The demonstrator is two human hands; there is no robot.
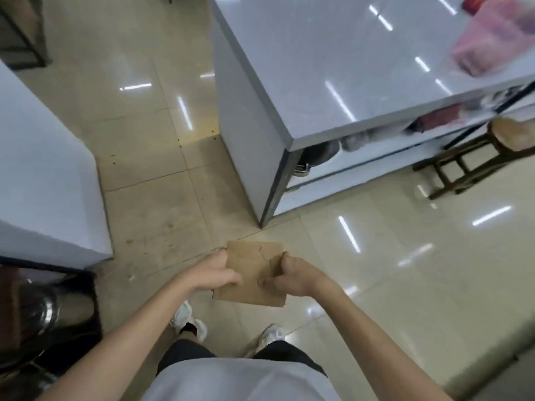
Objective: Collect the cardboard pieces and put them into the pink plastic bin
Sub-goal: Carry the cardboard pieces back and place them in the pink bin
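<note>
A stack of brown cardboard pieces (251, 270) is held flat in front of my waist, above the tiled floor. My left hand (215, 274) grips its left edge and my right hand (289, 277) grips its right edge, thumb on top. A blurred pink plastic thing (489, 44) sits at the far right of the grey table top; whether it is the bin I cannot tell.
A grey table (333, 82) with a lower shelf of pots stands ahead right. A wooden stool (492, 151) is beside it. A white cabinet (43, 183) stands at left, dark metal pots (43, 314) below it. Beige tiled floor (162, 175) runs between them.
</note>
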